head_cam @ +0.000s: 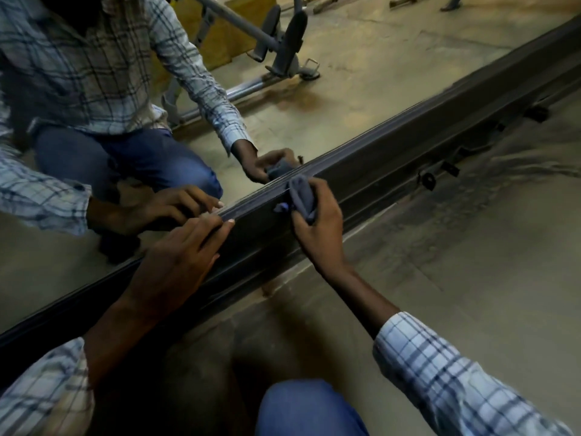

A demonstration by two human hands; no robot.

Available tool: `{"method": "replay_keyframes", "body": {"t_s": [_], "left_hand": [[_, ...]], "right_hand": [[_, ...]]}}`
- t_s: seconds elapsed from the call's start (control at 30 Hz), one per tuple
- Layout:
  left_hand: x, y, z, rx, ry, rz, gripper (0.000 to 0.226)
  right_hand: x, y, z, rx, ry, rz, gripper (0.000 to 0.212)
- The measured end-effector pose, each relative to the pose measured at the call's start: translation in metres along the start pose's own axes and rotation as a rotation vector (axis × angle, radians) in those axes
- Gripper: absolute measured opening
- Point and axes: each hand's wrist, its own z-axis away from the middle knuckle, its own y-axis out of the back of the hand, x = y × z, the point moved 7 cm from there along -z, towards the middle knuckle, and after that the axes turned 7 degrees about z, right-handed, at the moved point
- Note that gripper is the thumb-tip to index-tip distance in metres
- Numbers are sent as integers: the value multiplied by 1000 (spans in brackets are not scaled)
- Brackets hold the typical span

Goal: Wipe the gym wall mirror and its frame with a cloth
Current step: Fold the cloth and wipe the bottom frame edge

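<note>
Large wall mirror glass point(345, 89) fills the upper left, running diagonally from lower left to upper right; in it I see my own reflection crouched in a checked shirt and blue jeans, plus a grey metal gym machine point(283, 42) standing on the reflected floor. Worn grey-brown concrete floor point(487, 262) takes the lower right, dusty and streaked near the mirror base; long dark metal mirror frame point(393, 152) sits between glass and floor as a wide bottom rail, with small dark brackets point(427, 180) along its lower edge. My blue denim knee point(308, 410) shows at the bottom centre; white-and-blue checked shirt sleeves point(456, 382) cover both forearms part way.

My left hand point(176, 262) lies flat on the frame to the left, fingers point(220, 226) straight and released, tips resting on the rail's top edge right at the glass; it grasps nothing. My right hand point(317, 228) is just beside it to the right, fingers curled and grasping a small bunched grey-blue cloth point(301, 196); the cloth is pressed against the frame's top edge and front face, touching the rail where it meets the mirror, with one corner hanging out to the left of my thumb.
</note>
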Motion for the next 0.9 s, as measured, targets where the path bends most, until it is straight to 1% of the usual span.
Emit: {"method": "replay_keyframes", "body": {"t_s": [0.03, 0.07, 0.1, 0.13, 0.2, 0.23, 0.27, 0.3, 0.37, 0.4, 0.43, 0.47, 0.53, 0.57, 0.6, 0.63, 0.7, 0.73, 0.77, 0.8, 0.83, 0.9], "left_hand": [[4, 0, -4, 0, -10, 0, 77], [9, -1, -7, -2, -24, -4, 77], [13, -1, -12, -5, -35, -9, 76], [16, -2, -17, -6, -45, -9, 75], [23, -4, -31, 1, -64, 3, 73], [26, -7, -40, 5, -68, 10, 72], [29, -9, -50, 5, -69, 19, 72], [32, -11, -59, 5, -65, 31, 72], [39, -15, -78, 15, -61, 71, 72], [43, -16, -85, 22, -61, 89, 71], [48, -17, -92, 28, -65, 98, 70], [53, -18, -98, 33, -74, 98, 70], [59, -21, -110, 26, -84, 97, 72], [60, -23, -116, 22, -83, 102, 73], [62, -24, -122, 19, -83, 105, 73], [63, -25, -126, 18, -86, 109, 73], [64, -26, -134, 27, -89, 127, 72], [65, -27, -137, 30, -89, 137, 72], [66, -28, -140, 28, -89, 144, 74], [67, -29, -144, 22, -91, 144, 77], [68, -31, -148, 13, -95, 138, 80], [73, -33, -159, -6, -102, 128, 84]], "right_hand": [[-3, 1, -1, -89, 65, 47, 42], [-6, 6, -5, -141, 107, 76, 44], [-3, 16, -14, -138, 111, 89, 44], [1, 29, -24, -88, 74, 91, 42], [17, 54, -43, 55, -54, 56, 37], [23, 58, -48, 88, -92, 34, 35], [25, 56, -49, 86, -94, 45, 36], [21, 50, -47, 52, -49, 65, 39], [10, 37, -39, -73, 92, 124, 45], [8, 37, -38, -105, 155, 153, 47], [12, 44, -43, -91, 168, 164, 47], [21, 57, -53, -28, 119, 152, 45], [49, 86, -73, 147, -83, 84, 40], [58, 96, -79, 204, -148, 61, 38], [61, 97, -81, 223, -157, 83, 38], [57, 91, -79, 192, -110, 121, 40], [39, 72, -68, 42, 57, 163, 46], [34, 66, -62, -30, 115, 179, 47], [34, 68, -63, -61, 146, 194, 46], [37, 76, -70, -34, 152, 212, 45], [46, 87, -80, 38, 111, 210, 44], [68, 113, -96, 214, -68, 143, 39]]}}
